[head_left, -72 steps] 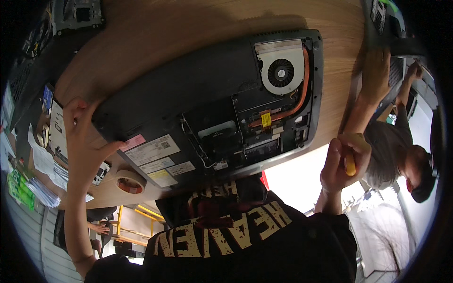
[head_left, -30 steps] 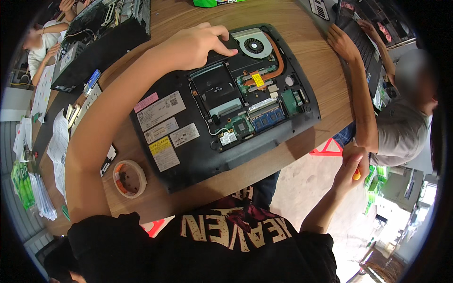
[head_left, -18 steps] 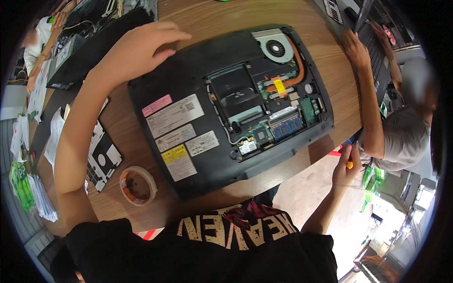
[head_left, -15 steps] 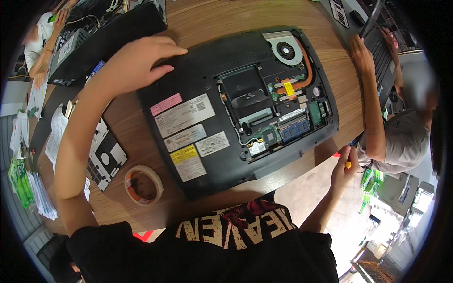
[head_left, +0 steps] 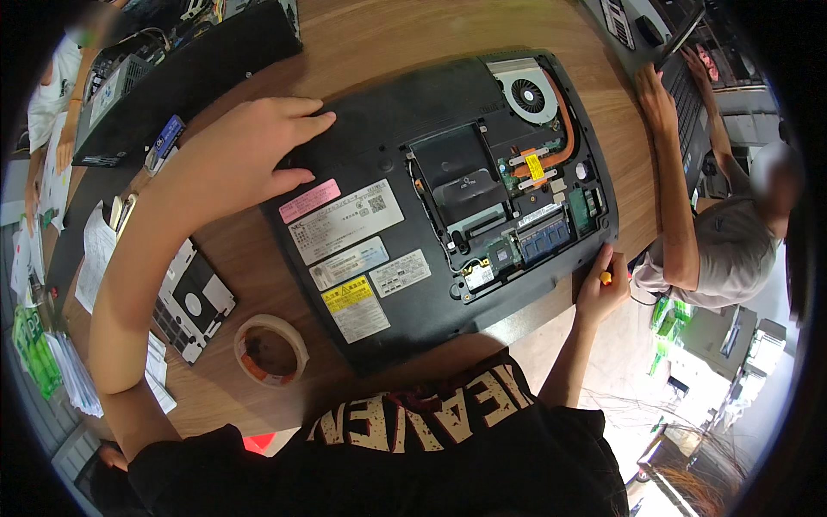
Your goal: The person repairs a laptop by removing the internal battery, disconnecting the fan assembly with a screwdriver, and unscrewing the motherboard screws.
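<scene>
A large black laptop (head_left: 353, 138) lies upside down on the table, its bottom cover off on the right side. Exposed there are a fan (head_left: 528, 96), a copper heat pipe (head_left: 564, 142) and a blue memory module (head_left: 545, 241). Several labels (head_left: 346, 221) cover its left part. My left hand (head_left: 267, 142) rests on the laptop's far left corner, fingers stretched and thumb apart. At the near right corner, my right hand (head_left: 601, 293) touches the edge, its fingers closed round what looks like a screwdriver (head_left: 606, 278); only its orange handle end shows.
A tape roll (head_left: 299, 346) and a black-and-silver panel (head_left: 196, 302) lie left of the laptop on the wooden table (head_left: 413, 34). An opened black computer case (head_left: 207, 77) stands far left. A co-worker's hand (head_left: 656, 99) is over another keyboard (head_left: 692, 112) at right.
My right hand has moved left and up to the laptop's near right corner. The laptop has shifted slightly to the right and nearer. My left hand stays at the far left corner.
</scene>
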{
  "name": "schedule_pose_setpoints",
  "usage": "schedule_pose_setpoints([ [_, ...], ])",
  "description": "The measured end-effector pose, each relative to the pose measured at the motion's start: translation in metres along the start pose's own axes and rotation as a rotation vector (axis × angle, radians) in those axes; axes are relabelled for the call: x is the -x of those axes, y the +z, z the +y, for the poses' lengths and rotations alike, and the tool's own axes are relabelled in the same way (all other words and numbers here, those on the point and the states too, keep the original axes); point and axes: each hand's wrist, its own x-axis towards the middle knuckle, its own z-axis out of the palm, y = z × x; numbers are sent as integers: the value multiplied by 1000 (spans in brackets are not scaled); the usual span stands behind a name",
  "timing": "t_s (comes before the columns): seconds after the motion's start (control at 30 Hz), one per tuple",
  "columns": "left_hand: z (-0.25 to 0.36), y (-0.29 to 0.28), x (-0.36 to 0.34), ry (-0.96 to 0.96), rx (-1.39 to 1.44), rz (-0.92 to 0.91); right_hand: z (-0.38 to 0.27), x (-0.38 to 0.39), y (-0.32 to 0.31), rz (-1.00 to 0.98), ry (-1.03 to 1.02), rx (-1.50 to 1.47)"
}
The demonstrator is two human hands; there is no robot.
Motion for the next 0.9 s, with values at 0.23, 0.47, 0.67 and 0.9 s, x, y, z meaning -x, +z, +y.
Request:
schedule_pose_setpoints([
  [0.23,9,-3,-6,-84,32,-31,6,6,8,143,68,-125],
  [0.47,4,10,-1,-40,-36,121,12,7,6,141,55,-193],
  [0.67,23,2,-11,-220,10,22,12,6,3,122,8,-180],
  [0.9,31,-9,-16,-364,10,-150,15,7,7,168,-28,-177],
])
